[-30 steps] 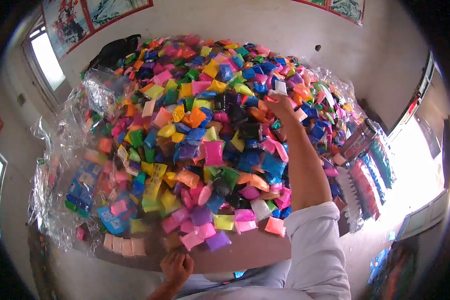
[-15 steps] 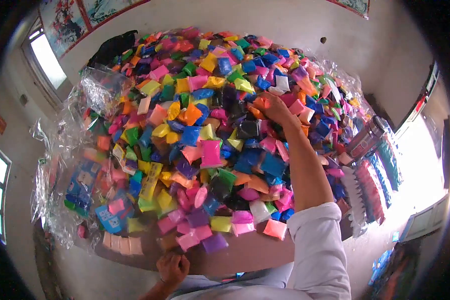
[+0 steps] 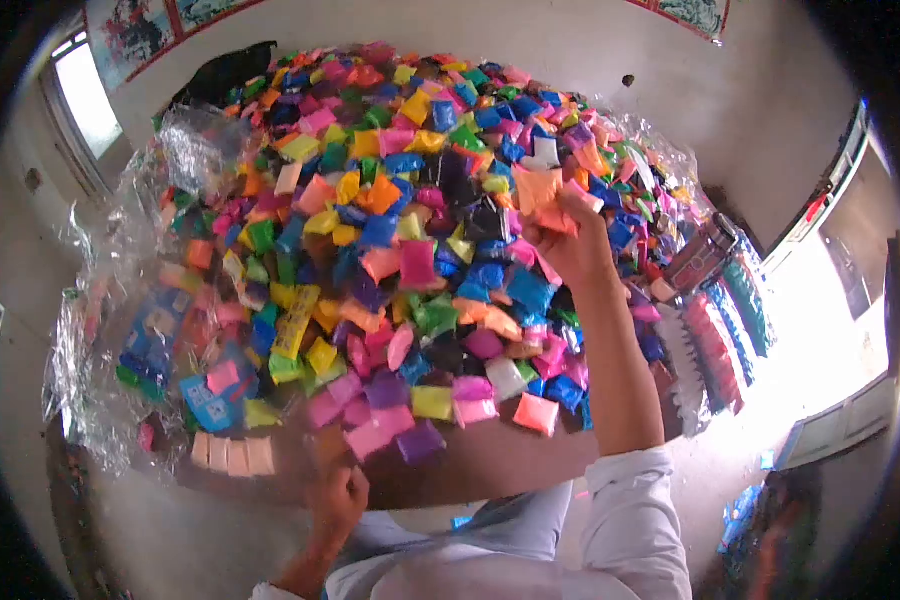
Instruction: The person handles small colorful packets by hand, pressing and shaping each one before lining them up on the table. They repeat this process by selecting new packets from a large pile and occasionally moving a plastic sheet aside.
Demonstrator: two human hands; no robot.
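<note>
A big heap of small, soft-looking colored packets (image 3: 416, 264) covers the table. Over the right part of the heap, my right hand (image 3: 575, 245) pinches a peach-orange packet (image 3: 538, 190), its wrapper raised above the others. A second orange packet seems to be pressed against it, and a pink one shows by the fingers. At the front edge of the table my left hand (image 3: 340, 492) is curled closed, close to a blurred brown packet. What its fingers hold, if anything, is hidden. Left of it lies a row of peach packets (image 3: 232, 455).
Crumpled clear plastic (image 3: 90, 350) hangs along the left side, with blue printed packaging (image 3: 213, 402) near it. On the right stand a dark clear-sided container (image 3: 702, 255) and long filled bags (image 3: 715, 335). The brown table edge (image 3: 480, 470) curves in front of me.
My right hand has lifted out of the heap toward me, bringing up the peach-orange packet. My left hand stays closed near the table edge. The view has shifted slightly.
</note>
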